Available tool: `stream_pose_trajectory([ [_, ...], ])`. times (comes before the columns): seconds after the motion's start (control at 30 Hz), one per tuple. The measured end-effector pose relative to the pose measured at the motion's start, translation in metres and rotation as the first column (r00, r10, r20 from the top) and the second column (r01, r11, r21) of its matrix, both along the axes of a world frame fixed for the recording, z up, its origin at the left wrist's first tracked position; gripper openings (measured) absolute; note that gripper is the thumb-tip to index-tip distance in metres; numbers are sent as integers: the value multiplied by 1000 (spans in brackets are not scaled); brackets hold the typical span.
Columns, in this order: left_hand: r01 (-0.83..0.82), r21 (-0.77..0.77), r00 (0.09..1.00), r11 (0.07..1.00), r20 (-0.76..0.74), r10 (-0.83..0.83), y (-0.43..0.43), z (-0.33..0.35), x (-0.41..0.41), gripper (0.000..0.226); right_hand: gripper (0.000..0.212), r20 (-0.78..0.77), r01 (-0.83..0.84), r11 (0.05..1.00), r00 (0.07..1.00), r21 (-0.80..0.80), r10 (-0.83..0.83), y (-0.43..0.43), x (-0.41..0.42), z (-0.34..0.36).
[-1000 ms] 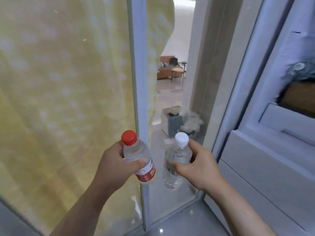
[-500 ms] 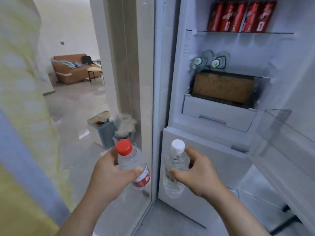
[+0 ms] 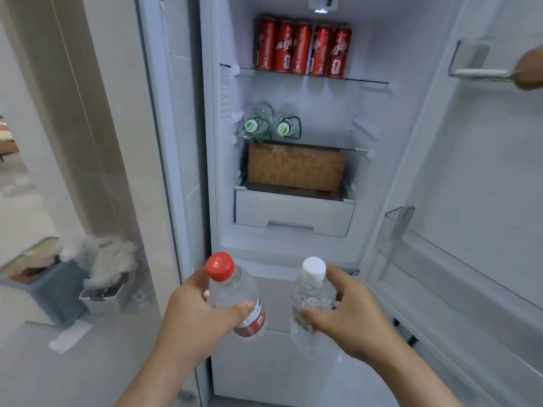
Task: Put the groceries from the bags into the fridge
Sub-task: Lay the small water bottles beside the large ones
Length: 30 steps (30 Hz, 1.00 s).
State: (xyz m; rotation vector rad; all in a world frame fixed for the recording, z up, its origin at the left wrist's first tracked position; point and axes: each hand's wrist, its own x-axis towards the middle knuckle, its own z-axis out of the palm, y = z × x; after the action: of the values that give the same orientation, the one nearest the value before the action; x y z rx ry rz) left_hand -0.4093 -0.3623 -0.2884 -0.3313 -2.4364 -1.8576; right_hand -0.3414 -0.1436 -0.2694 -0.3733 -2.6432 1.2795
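My left hand (image 3: 194,321) grips a clear water bottle with a red cap (image 3: 232,292) and a red label. My right hand (image 3: 349,318) grips a clear water bottle with a white cap (image 3: 313,292). Both bottles are upright, held side by side in front of the open fridge (image 3: 293,248), below its lowest drawer. Inside, several red cans (image 3: 302,49) stand on the top shelf, two green-capped bottles (image 3: 270,127) lie on the middle shelf, and a brown box (image 3: 295,167) sits in the white drawer (image 3: 293,214).
The fridge door (image 3: 470,201) stands open at right with clear door bins (image 3: 411,239). Another person's hand (image 3: 530,71) shows at the upper door bin. On the floor at left are a grey bin (image 3: 55,286) and a white bag (image 3: 108,259).
The view has swung right from the yellow curtain and glass pane to face the open fridge. Both hands keep the same bottles, now in front of the fridge interior.
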Motion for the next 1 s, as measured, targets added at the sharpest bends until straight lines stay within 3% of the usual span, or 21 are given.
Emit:
stream_pose_trajectory([
  [0.13, 67, -27, 997, 997, -22, -67, 39, 5, -38, 44, 44, 53, 33, 996, 998, 86, -38, 30, -20, 16],
  [0.27, 92, -19, 994, 996, -50, -93, 84, 19, -76, 50, 43, 12, 52, 992, 998, 117, -54, 65, -52, 27],
  [0.4, 101, -17, 991, 995, -81, -102, 117, 38, -118, 40, 42, -47, 54, 989, 998, 136, -48, 92, -95, 44],
  [0.7, 81, 3, 967, 997, -242, -78, 154, 77, -177, 39, 53, -197, 4, 999, 980, 45, 5, 123, -147, 74],
  [1.0, 270, 65, 841, 961, -501, -203, 191, 130, -234, 49, 68, -395, 170, 975, 913, 142, -102, 140, -166, 120],
])
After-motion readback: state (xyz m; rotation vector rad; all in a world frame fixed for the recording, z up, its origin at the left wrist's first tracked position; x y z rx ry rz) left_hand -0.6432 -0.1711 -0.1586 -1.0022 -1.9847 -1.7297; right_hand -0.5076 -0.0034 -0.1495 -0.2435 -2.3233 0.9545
